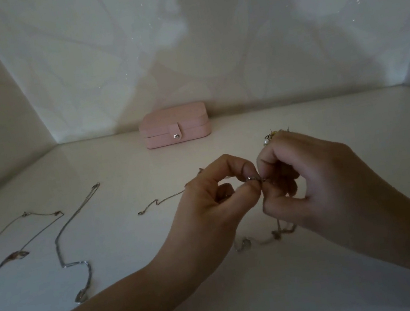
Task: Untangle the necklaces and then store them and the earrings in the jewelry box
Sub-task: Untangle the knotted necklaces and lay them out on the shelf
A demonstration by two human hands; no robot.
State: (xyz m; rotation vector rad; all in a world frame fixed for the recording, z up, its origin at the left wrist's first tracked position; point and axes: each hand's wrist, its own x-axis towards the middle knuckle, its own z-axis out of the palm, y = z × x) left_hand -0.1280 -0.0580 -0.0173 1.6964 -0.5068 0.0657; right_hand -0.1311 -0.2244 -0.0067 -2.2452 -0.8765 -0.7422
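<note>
While the box sat closed at the back of the table, the untangling step was in hand. The left hand and right hand each pinched a chain at a small ring between their fingertips, and its slack hung to a knot below. Two necklaces lay spread out at left, with earrings behind the right hand. The next move probably called for a gentle pull apart, without tightening the knot.

My table is glossy, smooth white. The jewelry box looks like matt pink leatherette with a shiny metal snap. The necklaces are thin polished metal chain.
</note>
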